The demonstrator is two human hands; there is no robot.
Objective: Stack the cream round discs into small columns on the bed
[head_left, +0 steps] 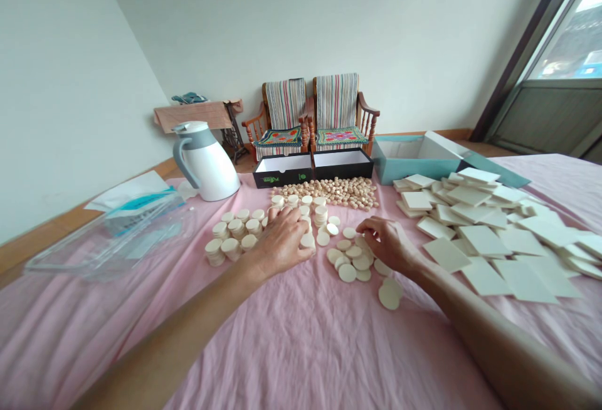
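Several neat stacks of pale round discs (231, 246), which look like wood, stand in rows left of centre on the pink cloth. My left hand (282, 241) reaches over these stacks. Its thumb and forefinger close around a stack at the right end of the front row; the other fingers rest among the stacks behind. To the right lies a loose heap of the same discs (347, 273), some overlapping. At the heap's far right edge is my right hand (388, 242), fingers curled downward. Whatever its fingertips hold, if anything, is hidden.
Behind the stacks spreads a pile of small wooden pieces (345, 192), before two black boxes (283, 170). Square pale tiles (482, 239) heap up at right by a teal box (416, 168). A white jug (209, 165) and clear plastic case (113, 234) stand left.
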